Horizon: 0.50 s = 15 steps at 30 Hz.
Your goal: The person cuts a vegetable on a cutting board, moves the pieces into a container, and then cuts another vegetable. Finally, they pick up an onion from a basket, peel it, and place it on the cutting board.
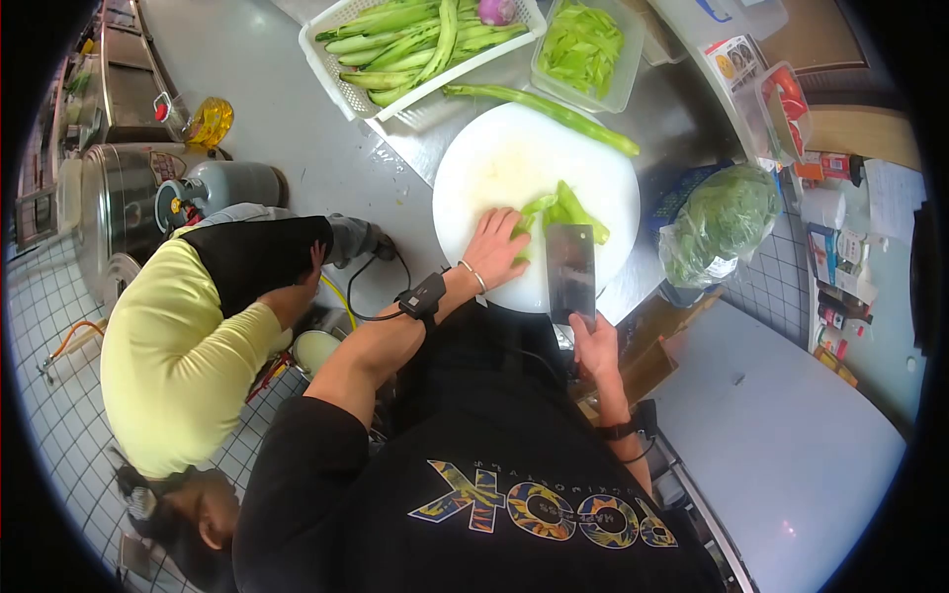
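Observation:
A round white cutting board [474, 148] lies in front of me. My right hand [595, 348] grips a cleaver [570, 265] by its handle, with the wide blade over the board. Just left of the blade, the fingers of my left hand [494, 247] are curled and pressed onto a piece of green stalk vegetable [530, 219], partly hidden under them. More cut green pieces [571, 210] lie on the board beyond the blade. One long green stalk [554, 111] rests across the board's far edge.
A white basket [341, 91] holds green stalks and a purple onion [497, 11]. Beside it stands a clear tub [615, 91] of green slices. Bagged greens [724, 222] sit at right. On the left, a person in a yellow top [188, 346] bends near a gas cylinder [232, 185].

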Each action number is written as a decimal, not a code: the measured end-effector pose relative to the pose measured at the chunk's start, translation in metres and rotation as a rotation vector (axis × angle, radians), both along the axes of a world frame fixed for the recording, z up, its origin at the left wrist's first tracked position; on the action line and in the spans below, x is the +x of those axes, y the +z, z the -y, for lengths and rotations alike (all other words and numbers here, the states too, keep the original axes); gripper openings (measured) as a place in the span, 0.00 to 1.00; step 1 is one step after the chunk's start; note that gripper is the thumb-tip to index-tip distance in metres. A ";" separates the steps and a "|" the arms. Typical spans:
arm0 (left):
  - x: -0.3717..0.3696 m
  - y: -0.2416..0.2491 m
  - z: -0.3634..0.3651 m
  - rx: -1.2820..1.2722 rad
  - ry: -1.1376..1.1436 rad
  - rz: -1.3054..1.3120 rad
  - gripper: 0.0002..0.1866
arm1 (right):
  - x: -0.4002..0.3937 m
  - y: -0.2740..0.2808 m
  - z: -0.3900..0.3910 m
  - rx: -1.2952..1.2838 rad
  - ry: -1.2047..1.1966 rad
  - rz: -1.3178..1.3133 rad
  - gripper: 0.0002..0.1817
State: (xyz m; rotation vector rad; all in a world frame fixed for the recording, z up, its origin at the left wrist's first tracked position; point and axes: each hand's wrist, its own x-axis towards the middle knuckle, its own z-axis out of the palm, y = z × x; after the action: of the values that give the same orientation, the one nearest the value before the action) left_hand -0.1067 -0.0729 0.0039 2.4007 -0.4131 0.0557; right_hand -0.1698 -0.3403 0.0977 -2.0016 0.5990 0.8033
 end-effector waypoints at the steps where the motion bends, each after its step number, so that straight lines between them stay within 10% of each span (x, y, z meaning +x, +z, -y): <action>1: -0.001 -0.010 -0.003 -0.003 -0.024 0.029 0.27 | -0.001 -0.002 -0.001 0.002 0.019 0.010 0.19; 15: -0.011 -0.014 -0.002 -0.198 0.202 0.011 0.38 | 0.006 -0.039 -0.026 0.262 -0.121 -0.066 0.16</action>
State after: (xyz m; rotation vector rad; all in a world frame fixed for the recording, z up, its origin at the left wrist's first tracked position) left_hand -0.1178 -0.0712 -0.0097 2.2386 -0.1599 0.1916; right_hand -0.1641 -0.3141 0.0589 -1.6910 0.6133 0.8314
